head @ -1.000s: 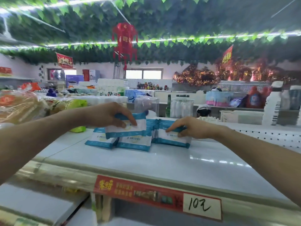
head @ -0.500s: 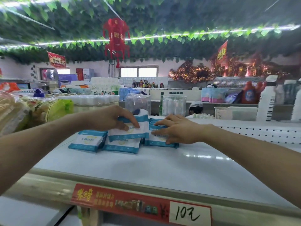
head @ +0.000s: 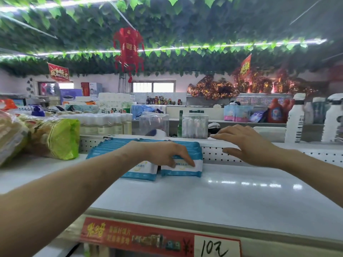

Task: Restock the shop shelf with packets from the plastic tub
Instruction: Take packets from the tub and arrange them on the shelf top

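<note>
Left hand [head: 165,153] grips front packet [head: 193,168] | right hand [head: 248,143] released, hovering | green bundle [head: 61,140] beside packet row [head: 115,145]

A single wide-angle camera, worn on the head, is facing forward and slightly down across the white shelf [head: 222,197], hovering close to its front edge. The price label [head: 161,240] is sitting at 6 o'clock, the leafy ceiling [head: 185,25] at 12 o'clock, the packets [head: 178,172] near centre.

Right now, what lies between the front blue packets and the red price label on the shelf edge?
Only bare white shelf between packets and price label, in the head view.
</note>
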Demonstrator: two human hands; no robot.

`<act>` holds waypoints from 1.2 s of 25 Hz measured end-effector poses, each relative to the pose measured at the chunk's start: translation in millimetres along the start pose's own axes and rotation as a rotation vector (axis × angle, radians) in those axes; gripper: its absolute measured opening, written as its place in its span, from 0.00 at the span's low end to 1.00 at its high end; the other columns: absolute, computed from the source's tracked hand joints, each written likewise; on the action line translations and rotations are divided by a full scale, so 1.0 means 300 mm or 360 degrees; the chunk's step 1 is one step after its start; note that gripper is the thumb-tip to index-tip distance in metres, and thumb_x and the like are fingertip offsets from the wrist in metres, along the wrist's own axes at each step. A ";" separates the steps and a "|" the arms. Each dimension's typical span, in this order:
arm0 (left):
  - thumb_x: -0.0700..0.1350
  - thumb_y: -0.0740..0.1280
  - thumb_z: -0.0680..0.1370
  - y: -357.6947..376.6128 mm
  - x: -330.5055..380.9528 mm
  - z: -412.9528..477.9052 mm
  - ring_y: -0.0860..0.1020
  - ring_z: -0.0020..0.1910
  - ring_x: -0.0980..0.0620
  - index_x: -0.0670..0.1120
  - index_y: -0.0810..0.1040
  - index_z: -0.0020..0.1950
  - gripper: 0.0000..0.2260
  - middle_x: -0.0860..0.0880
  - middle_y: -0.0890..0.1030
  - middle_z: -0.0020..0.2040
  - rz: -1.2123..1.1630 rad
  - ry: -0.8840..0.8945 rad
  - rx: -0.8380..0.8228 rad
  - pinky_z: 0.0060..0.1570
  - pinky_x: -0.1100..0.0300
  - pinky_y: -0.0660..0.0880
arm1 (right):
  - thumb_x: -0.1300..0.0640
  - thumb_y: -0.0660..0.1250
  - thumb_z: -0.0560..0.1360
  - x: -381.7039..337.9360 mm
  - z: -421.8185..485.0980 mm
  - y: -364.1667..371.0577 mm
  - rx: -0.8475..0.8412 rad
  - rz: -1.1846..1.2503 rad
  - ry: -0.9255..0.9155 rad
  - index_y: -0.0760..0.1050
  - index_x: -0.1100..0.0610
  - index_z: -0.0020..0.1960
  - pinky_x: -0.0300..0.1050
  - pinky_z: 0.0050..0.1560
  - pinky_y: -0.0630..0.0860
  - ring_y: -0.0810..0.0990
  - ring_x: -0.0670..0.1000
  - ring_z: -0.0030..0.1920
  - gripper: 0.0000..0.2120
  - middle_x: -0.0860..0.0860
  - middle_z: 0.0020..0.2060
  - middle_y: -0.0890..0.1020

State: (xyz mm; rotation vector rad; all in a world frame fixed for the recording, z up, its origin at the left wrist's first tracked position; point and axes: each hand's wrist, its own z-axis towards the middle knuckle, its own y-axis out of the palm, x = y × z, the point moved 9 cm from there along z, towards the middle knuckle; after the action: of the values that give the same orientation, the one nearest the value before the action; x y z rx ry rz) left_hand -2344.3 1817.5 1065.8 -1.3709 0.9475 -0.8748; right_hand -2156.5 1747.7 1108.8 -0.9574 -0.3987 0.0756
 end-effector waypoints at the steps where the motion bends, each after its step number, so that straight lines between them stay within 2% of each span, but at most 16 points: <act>1: 0.36 0.68 0.81 0.008 -0.005 0.012 0.66 0.74 0.51 0.62 0.71 0.76 0.28 0.55 0.69 0.75 0.0094 -0.0019 -0.0032 0.76 0.48 0.61 | 0.45 0.67 0.80 0.015 -0.028 -0.009 0.0000 -0.0019 0.0009 0.65 0.38 0.76 0.53 0.63 0.72 0.72 0.49 0.66 0.26 0.42 0.69 0.74; 3: 0.36 0.68 0.81 0.015 -0.007 0.021 0.61 0.77 0.47 0.66 0.66 0.77 0.33 0.52 0.61 0.79 0.0298 -0.0011 -0.0066 0.76 0.46 0.60 | 0.45 0.67 0.80 0.038 -0.073 -0.022 0.0001 -0.0029 0.0023 0.67 0.39 0.75 0.55 0.62 0.73 0.74 0.50 0.65 0.25 0.42 0.67 0.75; 5: 0.36 0.69 0.80 0.008 -0.010 0.020 0.62 0.75 0.47 0.69 0.64 0.77 0.36 0.53 0.58 0.77 0.0433 0.0021 -0.0038 0.75 0.46 0.65 | 0.46 0.66 0.80 0.053 -0.102 -0.036 0.0022 -0.0045 0.0034 0.69 0.40 0.74 0.57 0.61 0.74 0.75 0.51 0.64 0.23 0.43 0.66 0.76; 9: 0.35 0.68 0.79 0.007 -0.045 0.007 0.65 0.71 0.45 0.73 0.52 0.78 0.44 0.50 0.58 0.74 0.0793 0.0049 -0.0005 0.68 0.45 0.71 | 0.41 0.59 0.80 0.040 -0.137 -0.054 0.0031 -0.0041 0.0029 0.70 0.40 0.74 0.56 0.62 0.73 0.74 0.50 0.65 0.22 0.42 0.66 0.76; 12: 0.38 0.68 0.80 0.016 -0.066 0.001 0.64 0.71 0.44 0.75 0.47 0.78 0.44 0.49 0.58 0.74 0.0872 0.0045 -0.0001 0.70 0.44 0.69 | 0.41 0.57 0.80 0.011 -0.148 -0.065 0.0031 -0.0043 0.0026 0.71 0.40 0.73 0.56 0.63 0.72 0.74 0.51 0.65 0.22 0.42 0.66 0.76; 15: 0.43 0.70 0.81 0.008 -0.064 0.001 0.63 0.70 0.46 0.74 0.53 0.78 0.39 0.51 0.58 0.73 0.0832 0.0031 0.0007 0.71 0.44 0.67 | 0.40 0.58 0.79 -0.027 -0.143 -0.077 0.0009 -0.0054 -0.0004 0.72 0.40 0.72 0.56 0.62 0.73 0.74 0.50 0.65 0.22 0.41 0.66 0.75; 18: 0.44 0.71 0.81 -0.033 -0.034 -0.008 0.60 0.74 0.47 0.70 0.65 0.76 0.31 0.53 0.57 0.77 0.0640 0.0036 0.0048 0.74 0.43 0.64 | 0.41 0.59 0.79 -0.078 -0.109 -0.113 0.0012 -0.0043 -0.0029 0.72 0.39 0.71 0.56 0.61 0.74 0.74 0.49 0.65 0.20 0.42 0.66 0.76; 20: 0.45 0.71 0.81 -0.076 -0.027 -0.040 0.58 0.74 0.50 0.69 0.68 0.75 0.28 0.55 0.57 0.78 0.0481 0.0016 0.0124 0.76 0.42 0.62 | 0.43 0.62 0.80 -0.130 -0.068 -0.146 0.0041 0.0000 -0.0060 0.73 0.39 0.71 0.55 0.61 0.74 0.74 0.49 0.65 0.19 0.43 0.66 0.76; 23: 0.45 0.69 0.82 -0.144 -0.040 -0.177 0.60 0.69 0.57 0.65 0.70 0.76 0.25 0.53 0.61 0.77 0.0301 -0.0026 0.0256 0.75 0.51 0.59 | 0.46 0.63 0.80 -0.267 0.030 -0.176 0.0099 0.0090 -0.0202 0.73 0.40 0.71 0.55 0.58 0.74 0.74 0.49 0.63 0.19 0.43 0.65 0.76; 26: 0.47 0.69 0.82 -0.168 -0.119 -0.450 0.63 0.70 0.56 0.62 0.71 0.76 0.24 0.52 0.65 0.74 0.0152 -0.0225 0.0344 0.73 0.56 0.59 | 0.47 0.64 0.81 -0.537 0.180 -0.171 0.0135 0.0262 -0.0442 0.74 0.41 0.70 0.55 0.58 0.73 0.74 0.48 0.62 0.18 0.43 0.64 0.77; 28: 0.49 0.69 0.82 -0.140 -0.197 -0.688 0.67 0.70 0.53 0.62 0.70 0.76 0.24 0.53 0.68 0.72 0.0106 -0.0430 0.0356 0.73 0.53 0.63 | 0.46 0.65 0.81 -0.782 0.276 -0.155 0.0126 0.0397 -0.0661 0.76 0.42 0.69 0.52 0.60 0.73 0.75 0.47 0.61 0.16 0.44 0.62 0.78; 30: 0.51 0.69 0.82 -0.082 -0.265 -0.961 0.70 0.68 0.53 0.60 0.69 0.77 0.24 0.53 0.70 0.71 0.0090 -0.0665 0.0348 0.68 0.56 0.67 | 0.45 0.64 0.82 -1.044 0.345 -0.142 0.0114 0.0531 -0.0897 0.77 0.43 0.68 0.53 0.61 0.74 0.77 0.48 0.60 0.15 0.45 0.61 0.80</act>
State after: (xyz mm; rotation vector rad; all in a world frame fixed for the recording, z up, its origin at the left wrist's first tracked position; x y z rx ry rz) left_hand -2639.9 1778.2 1100.3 -1.2650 0.5485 -0.5960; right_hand -2488.6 1729.6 1102.5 -0.9155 -0.7442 0.6698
